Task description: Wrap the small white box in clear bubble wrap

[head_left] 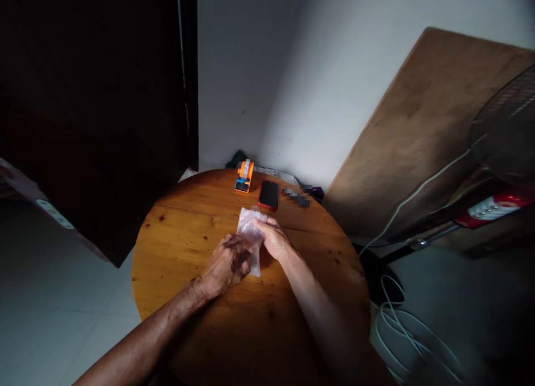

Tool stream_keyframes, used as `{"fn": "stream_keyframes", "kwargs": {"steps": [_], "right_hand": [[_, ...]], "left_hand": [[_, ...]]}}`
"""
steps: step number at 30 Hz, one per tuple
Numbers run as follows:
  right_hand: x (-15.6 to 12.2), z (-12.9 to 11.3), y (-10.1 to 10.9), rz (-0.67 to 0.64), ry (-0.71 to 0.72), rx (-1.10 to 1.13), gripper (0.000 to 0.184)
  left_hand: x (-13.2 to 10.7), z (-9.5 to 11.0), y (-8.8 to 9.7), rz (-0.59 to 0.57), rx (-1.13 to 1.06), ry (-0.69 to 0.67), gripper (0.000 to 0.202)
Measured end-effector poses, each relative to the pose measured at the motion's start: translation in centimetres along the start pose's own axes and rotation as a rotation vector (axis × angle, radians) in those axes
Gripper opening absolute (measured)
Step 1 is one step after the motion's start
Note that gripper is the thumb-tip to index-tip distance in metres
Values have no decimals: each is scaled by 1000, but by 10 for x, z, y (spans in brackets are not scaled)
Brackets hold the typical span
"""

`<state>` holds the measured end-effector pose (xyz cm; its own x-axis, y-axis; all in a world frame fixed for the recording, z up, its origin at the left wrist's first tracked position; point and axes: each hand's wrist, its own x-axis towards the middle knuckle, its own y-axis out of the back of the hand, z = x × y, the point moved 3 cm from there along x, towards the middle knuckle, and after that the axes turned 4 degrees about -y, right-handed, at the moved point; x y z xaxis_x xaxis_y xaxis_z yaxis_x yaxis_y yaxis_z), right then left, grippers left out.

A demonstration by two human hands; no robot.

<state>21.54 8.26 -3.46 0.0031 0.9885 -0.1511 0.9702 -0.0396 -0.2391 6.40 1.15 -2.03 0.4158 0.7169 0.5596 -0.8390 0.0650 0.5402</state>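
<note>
A small bundle of clear bubble wrap [246, 223] is held between my two hands above the round wooden table [175, 252]. My right hand [273, 238] grips its right side, the thumb lying across the top. On the lower left, my left hand [229, 263] has its fingers curled against the wrap, pinching at its edge. Whatever the wrap contains, if anything, cannot be made out. Beyond the hands stands an orange and blue tape dispenser [244, 177] with a roll of tape. Beside it lies a phone [268, 194] with a red edge, screen up.
A blurred-out dark object [296, 197] lies at the table's back right. The white wall [251, 96] rises behind the table. On the right are a leaning wooden board [401, 129], a standing fan [505, 129] and a loose white cable [405, 330] on the floor.
</note>
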Motion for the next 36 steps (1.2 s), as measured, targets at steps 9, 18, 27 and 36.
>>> {"fn": "stream_keyframes", "kwargs": {"steps": [9,18,27,36], "right_hand": [[-7,-11,-12,-169,64,-117,32],[-33,-32,-20,-238,146,-331,26],[-72,-22,-14,-173,291,-474,30],[-103,3,-13,-133,416,-600,28]], "left_hand": [[-2,-5,0,11,131,43,14],[-7,-6,3,50,306,111,11],[-6,1,12,92,399,408,41],[-7,-23,1,12,21,188,39]]}}
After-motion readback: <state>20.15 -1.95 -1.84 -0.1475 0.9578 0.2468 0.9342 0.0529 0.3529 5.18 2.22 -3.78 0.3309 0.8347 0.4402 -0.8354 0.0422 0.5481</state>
